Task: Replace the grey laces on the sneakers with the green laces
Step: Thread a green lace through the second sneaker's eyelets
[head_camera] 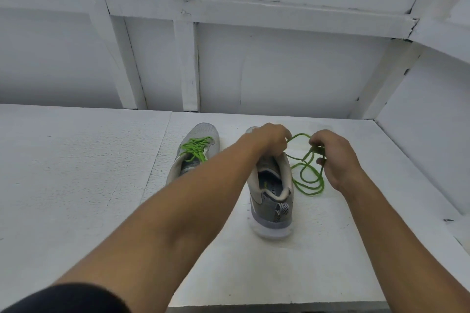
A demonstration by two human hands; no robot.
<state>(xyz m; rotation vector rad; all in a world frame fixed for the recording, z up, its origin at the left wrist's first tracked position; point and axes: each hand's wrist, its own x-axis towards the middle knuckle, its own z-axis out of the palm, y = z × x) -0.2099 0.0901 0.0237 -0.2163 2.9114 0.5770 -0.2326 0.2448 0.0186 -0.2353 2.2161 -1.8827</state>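
Note:
Two grey sneakers stand on a white table, toes pointing away from me. The left sneaker (193,155) carries a green lace threaded and tied across its top. The right sneaker (273,193) shows an open collar; my left forearm and hand hide its front part. A loose green lace (309,180) lies in loops to the right of it and rises to both hands. My left hand (267,138) sits over the right sneaker's front and pinches one stretch of this lace. My right hand (335,157) grips a bunched part of the same lace just right of the shoe.
The white table (84,173) runs to a white panelled wall (279,71) at the back and a side wall on the right. Its front edge shows at the bottom of the view. A small dark mark lies near the table's right edge (448,220).

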